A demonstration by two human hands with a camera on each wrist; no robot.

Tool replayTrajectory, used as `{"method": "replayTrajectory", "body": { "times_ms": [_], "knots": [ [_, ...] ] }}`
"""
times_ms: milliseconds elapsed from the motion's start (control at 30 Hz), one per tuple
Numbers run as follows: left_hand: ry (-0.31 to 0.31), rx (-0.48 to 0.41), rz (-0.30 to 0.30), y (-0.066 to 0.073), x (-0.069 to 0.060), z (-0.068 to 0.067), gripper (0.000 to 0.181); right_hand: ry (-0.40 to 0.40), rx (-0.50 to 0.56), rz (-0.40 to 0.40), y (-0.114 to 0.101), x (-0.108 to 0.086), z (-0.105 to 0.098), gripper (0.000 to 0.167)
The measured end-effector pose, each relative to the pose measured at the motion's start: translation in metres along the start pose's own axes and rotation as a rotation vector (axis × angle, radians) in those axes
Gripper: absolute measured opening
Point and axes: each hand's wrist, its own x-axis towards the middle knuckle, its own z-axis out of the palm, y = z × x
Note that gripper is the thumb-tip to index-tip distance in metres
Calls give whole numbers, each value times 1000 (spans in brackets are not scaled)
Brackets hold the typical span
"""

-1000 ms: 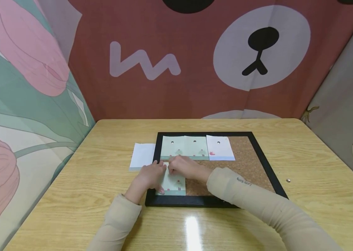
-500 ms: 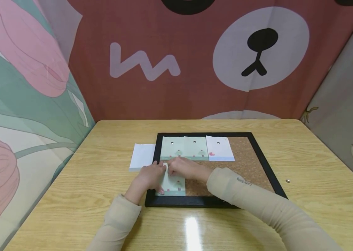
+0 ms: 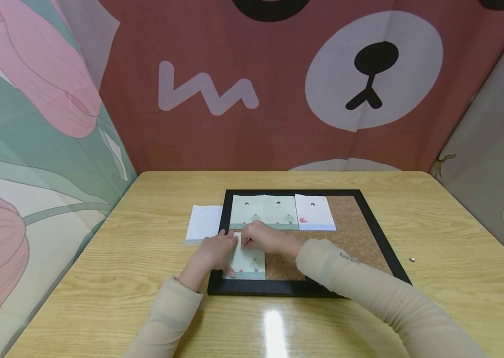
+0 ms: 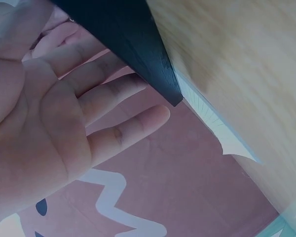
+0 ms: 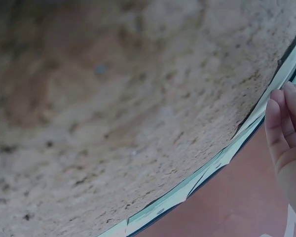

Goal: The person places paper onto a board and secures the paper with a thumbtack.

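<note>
A pale green paper sheet (image 3: 247, 261) lies on the lower left of the cork board (image 3: 346, 248). My left hand (image 3: 216, 252) rests across the sheet's left edge and the black frame, its fingers extended; the left wrist view shows the straight fingers (image 4: 113, 98) by the frame. Over the upper part of the sheet is my right hand (image 3: 263, 237), thumb and fingers curled together at the tips. A small dark spot between them looks like a thumbtack, mostly hidden. In the right wrist view the fingertips (image 5: 281, 98) come together close to the paper.
Two green sheets (image 3: 263, 213) and a white sheet (image 3: 314, 214) are tacked along the board's top. A white pad (image 3: 203, 222) lies beside the frame's left side. One loose thumbtack (image 3: 411, 259) is on the wooden table (image 3: 144, 263) at the right.
My right hand's fingertips have shifted slightly, with a small gap now showing below the index finger. The left hand and the sheets have stayed in place.
</note>
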Motion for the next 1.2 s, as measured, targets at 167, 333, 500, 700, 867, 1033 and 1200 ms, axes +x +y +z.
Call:
{"method": "replayTrajectory", "body": {
  "times_ms": [167, 333, 500, 700, 867, 1033, 1200],
  "knots": [
    [2, 7, -1, -1, 1, 1, 88, 44, -3, 52, 4, 0, 1, 10],
    [0, 13, 0, -1, 1, 1, 89, 111, -47, 71, 6, 1, 2, 8],
    [-4, 15, 0, -1, 1, 1, 89, 117, -23, 81, 8, 1, 3, 9],
    [-9, 5, -3, 0, 1, 0, 88, 89, -7, 91, 7, 3, 3, 7],
    [-13, 10, -4, -1, 2, 1, 89, 79, -7, 114, 7, 4, 3, 7],
    [-16, 18, -8, 0, 2, 1, 89, 95, -1, 106, 7, 3, 3, 7],
    [-19, 23, -9, 0, 2, 1, 89, 87, -5, 101, 6, 2, 3, 7]
  ]
}}
